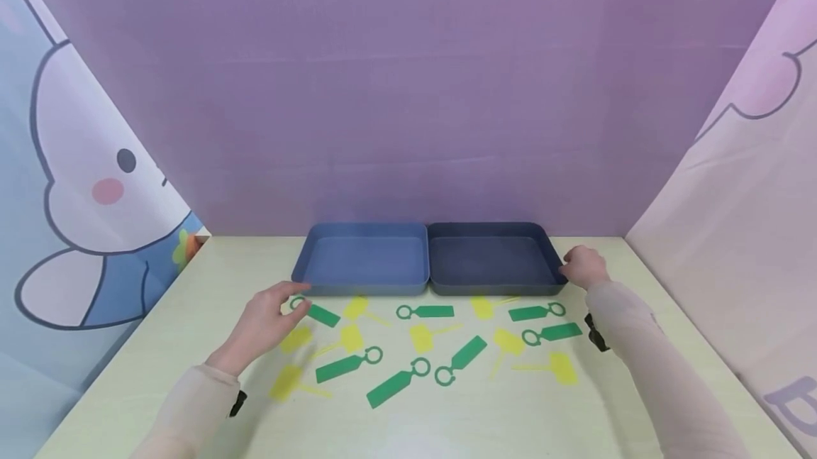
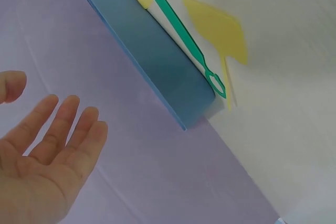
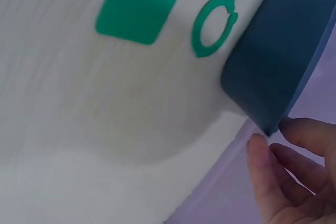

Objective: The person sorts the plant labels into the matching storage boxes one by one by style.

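Note:
My left hand (image 1: 263,318) hovers by the front left corner of a blue tray (image 1: 364,257), its fingers extended and spread, as the palm (image 2: 39,182) shows in the left wrist view. It holds nothing. At the right end of a dark blue tray (image 1: 494,258), my right hand (image 1: 586,267) pinches the rim near a corner; thumb and fingertips lie on either side of it in the right wrist view. Both trays stand side by side with nothing in them. Below the left fingers lies a green tag with a ring end (image 1: 323,315).
Several green ring-ended tags (image 1: 391,389) and several yellow flag-shaped tags with thin tails (image 1: 563,368) lie scattered on the pale table (image 1: 459,430) before the trays. A purple cloth wall (image 1: 408,125) rises behind, with printed cloth panels (image 1: 96,125) at both sides.

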`<state>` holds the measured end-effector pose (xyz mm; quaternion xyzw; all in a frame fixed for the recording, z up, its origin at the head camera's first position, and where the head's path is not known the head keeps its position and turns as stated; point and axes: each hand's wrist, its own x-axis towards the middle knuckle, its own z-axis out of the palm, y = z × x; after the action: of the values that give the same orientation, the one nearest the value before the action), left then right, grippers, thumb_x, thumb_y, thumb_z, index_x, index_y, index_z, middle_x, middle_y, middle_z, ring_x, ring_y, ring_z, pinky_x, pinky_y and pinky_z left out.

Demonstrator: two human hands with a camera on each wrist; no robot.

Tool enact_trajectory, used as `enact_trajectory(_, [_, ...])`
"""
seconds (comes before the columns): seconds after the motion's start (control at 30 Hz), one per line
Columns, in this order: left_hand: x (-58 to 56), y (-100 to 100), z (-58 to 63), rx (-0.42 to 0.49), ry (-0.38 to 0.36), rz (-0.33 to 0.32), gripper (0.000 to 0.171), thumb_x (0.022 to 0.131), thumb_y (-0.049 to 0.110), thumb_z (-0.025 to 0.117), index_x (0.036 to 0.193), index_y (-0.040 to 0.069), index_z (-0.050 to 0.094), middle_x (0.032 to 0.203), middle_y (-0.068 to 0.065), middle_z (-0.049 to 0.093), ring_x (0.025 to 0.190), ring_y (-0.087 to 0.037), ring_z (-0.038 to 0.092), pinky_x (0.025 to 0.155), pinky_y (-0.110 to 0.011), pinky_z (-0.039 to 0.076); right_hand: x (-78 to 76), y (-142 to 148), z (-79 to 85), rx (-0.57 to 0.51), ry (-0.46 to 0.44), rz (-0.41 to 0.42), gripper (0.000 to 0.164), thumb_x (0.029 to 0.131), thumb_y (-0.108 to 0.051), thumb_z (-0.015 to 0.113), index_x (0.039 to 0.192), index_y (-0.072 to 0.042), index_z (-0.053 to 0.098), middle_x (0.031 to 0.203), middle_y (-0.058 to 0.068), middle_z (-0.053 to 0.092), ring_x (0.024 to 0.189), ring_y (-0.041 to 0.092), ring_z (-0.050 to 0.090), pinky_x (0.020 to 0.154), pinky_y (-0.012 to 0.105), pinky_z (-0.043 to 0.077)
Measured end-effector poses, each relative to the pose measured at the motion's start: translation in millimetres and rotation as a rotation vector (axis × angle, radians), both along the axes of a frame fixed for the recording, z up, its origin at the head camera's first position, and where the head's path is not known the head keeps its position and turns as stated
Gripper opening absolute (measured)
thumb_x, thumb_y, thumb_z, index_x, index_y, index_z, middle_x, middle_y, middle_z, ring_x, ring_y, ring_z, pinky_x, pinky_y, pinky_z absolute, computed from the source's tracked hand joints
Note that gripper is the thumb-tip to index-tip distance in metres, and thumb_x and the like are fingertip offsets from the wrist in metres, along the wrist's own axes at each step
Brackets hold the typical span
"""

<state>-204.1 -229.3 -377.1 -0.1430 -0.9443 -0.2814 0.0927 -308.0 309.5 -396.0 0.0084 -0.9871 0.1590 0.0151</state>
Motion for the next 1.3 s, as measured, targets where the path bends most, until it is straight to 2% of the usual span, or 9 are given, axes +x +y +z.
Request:
enact_trajectory(0.27, [3.0, -3, -0.4, -0.001, 0.005, -0.004, 0.035, 0.089, 0.019, 0.057, 0.120, 0.003, 0.058, 0.121, -0.016, 0.058, 0.112, -0.036, 0.054, 0.084, -0.049, 0.048, 0.3, 3, -9.5, -0.112, 0.015, -0.073, 0.031, 0.082, -0.011, 0.057, 0.105, 0.009, 0.062, 0.104, 0.026, 0.063, 0.097, 0.047, 0.054, 0.084, 0.059, 0.039])
enact_trajectory(0.53, [5.9, -9, 0.5, -0.008, 0.001, -0.003, 0.035, 0.090, 0.020, 0.057, 0.120, 0.002, 0.058, 0.120, -0.015, 0.059, 0.113, -0.035, 0.053, 0.086, -0.050, 0.047, 3.7, 0, -9.9, -0.139, -0.008, -0.132, 0.031, 0.082, -0.012, 0.060, 0.103, 0.010, 0.062, 0.102, 0.026, 0.064, 0.096, 0.046, 0.055, 0.089, 0.060, 0.035])
enact_trajectory(0.73, [3.8, -17, 1.4, -0.035, -0.016, -0.013, 0.036, 0.090, 0.025, 0.058, 0.119, 0.004, 0.059, 0.120, -0.015, 0.060, 0.113, -0.036, 0.053, 0.088, -0.051, 0.046, 6.5, -1, -11.0, -0.154, -0.004, -0.157, 0.030, 0.082, -0.011, 0.060, 0.103, 0.010, 0.062, 0.104, 0.027, 0.063, 0.098, 0.046, 0.054, 0.093, 0.061, 0.032])
enact_trajectory(1.0, [-13.6, -43, -1.9, -0.106, -0.056, -0.096, 0.032, 0.091, 0.022, 0.056, 0.117, 0.005, 0.061, 0.116, -0.014, 0.062, 0.109, -0.035, 0.056, 0.088, -0.051, 0.047, 8.1, -2, -14.1, -0.164, 0.000, -0.169, 0.029, 0.083, -0.011, 0.060, 0.104, 0.010, 0.062, 0.107, 0.027, 0.061, 0.099, 0.047, 0.053, 0.093, 0.060, 0.032])
enact_trajectory(1.1, [-21.1, -54, -5.9, -0.138, -0.045, -0.137, 0.028, 0.090, 0.017, 0.058, 0.114, 0.004, 0.062, 0.111, -0.012, 0.064, 0.104, -0.033, 0.059, 0.086, -0.049, 0.048, 9.0, -2, -13.8, -0.166, 0.000, -0.168, 0.029, 0.083, -0.011, 0.059, 0.104, 0.009, 0.062, 0.107, 0.027, 0.061, 0.100, 0.047, 0.053, 0.093, 0.060, 0.032])
enact_trajectory(1.3, [-39.1, -68, -16.6, -0.239, 0.020, -0.252, 0.021, 0.080, 0.004, 0.066, 0.101, 0.004, 0.068, 0.098, -0.005, 0.068, 0.093, -0.027, 0.063, 0.080, -0.043, 0.051, 9.1, -2, -13.3, -0.165, 0.004, -0.162, 0.029, 0.084, -0.010, 0.059, 0.105, 0.010, 0.061, 0.108, 0.028, 0.061, 0.101, 0.047, 0.053, 0.094, 0.061, 0.031])
